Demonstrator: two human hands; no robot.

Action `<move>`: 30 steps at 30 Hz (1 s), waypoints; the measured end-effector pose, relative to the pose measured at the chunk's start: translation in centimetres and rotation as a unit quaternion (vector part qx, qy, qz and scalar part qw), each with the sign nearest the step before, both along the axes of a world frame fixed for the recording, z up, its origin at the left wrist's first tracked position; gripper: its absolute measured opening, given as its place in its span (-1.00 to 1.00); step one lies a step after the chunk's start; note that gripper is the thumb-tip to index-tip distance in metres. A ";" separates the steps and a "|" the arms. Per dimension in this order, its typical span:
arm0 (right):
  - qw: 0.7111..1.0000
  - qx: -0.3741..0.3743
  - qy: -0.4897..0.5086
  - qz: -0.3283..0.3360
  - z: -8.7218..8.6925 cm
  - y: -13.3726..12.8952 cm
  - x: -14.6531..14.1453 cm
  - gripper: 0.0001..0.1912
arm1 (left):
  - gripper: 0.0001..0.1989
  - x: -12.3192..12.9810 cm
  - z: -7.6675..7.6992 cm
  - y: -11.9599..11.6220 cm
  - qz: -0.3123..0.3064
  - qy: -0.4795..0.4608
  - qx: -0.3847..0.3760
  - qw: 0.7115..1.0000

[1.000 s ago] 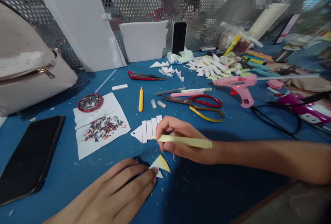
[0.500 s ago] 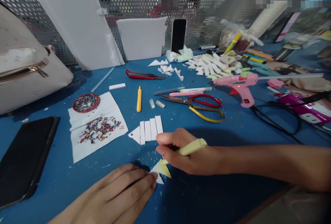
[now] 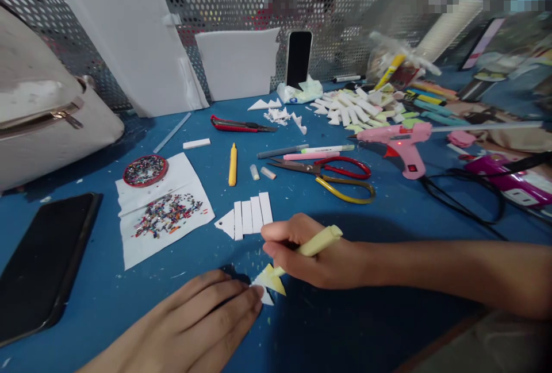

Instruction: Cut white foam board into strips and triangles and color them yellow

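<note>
A pale yellow marker (image 3: 321, 242) is gripped in my right hand (image 3: 317, 258), its tip down on a small white cut piece (image 3: 273, 282) partly coloured yellow. With fingers together and stretched out, my left hand (image 3: 202, 318) presses its fingertips on the left part of that piece; its thumb is hidden. Just beyond my right fingers lies a fish-like white shape (image 3: 245, 218), with a pointed end, a small dark hole and several upright strips. A yellow marker body (image 3: 233, 166) and two small caps (image 3: 261, 173) lie farther back.
Scissors (image 3: 323, 169), pens and a red cutter knife (image 3: 241, 126) lie beyond my hands. A pink glue gun (image 3: 403, 140) with black cable is at right, near a pile of white pieces (image 3: 357, 108). Beads on paper (image 3: 133, 252) and a phone (image 3: 47, 264) are at left.
The marker has shifted very slightly over the white piece, and its yellow patch looks a little fuller. My left hand stays in nearly the same place.
</note>
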State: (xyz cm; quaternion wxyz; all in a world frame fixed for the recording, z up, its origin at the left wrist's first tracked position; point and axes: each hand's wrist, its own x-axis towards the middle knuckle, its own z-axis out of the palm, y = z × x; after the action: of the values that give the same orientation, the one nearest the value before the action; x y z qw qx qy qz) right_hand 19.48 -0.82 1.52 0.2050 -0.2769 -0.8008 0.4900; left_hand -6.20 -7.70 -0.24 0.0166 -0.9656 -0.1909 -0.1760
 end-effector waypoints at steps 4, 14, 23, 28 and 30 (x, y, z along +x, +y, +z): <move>1.000 -0.002 -0.003 -0.004 0.0 0.0 0.0 -0.63 | -0.64 0.0 0.1 -0.1 0.004 -0.007 -0.006 1.000; 1.000 -0.007 0.004 0.017 0.1 0.1 0.1 -0.63 | -0.62 0.3 0.1 0.1 0.004 -0.026 -0.005 1.000; 1.000 -0.022 0.010 0.006 0.3 0.1 0.1 -0.61 | -0.65 0.4 0.2 0.0 0.006 -0.025 -0.008 1.000; 1.000 -0.011 -0.001 0.028 0.3 0.2 0.1 -0.62 | -0.62 0.5 0.2 0.0 0.004 -0.024 -0.011 1.000; 0.998 -0.023 0.007 0.049 0.3 0.2 0.1 -0.62 | -0.62 0.5 0.3 0.0 0.001 -0.031 -0.005 0.999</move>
State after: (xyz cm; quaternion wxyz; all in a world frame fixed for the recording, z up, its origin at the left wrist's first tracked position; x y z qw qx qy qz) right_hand 19.61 -0.58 1.87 0.1794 -0.2384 -0.8005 0.5197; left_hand -5.67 -7.67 0.06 0.0060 -0.9595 -0.1929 -0.2053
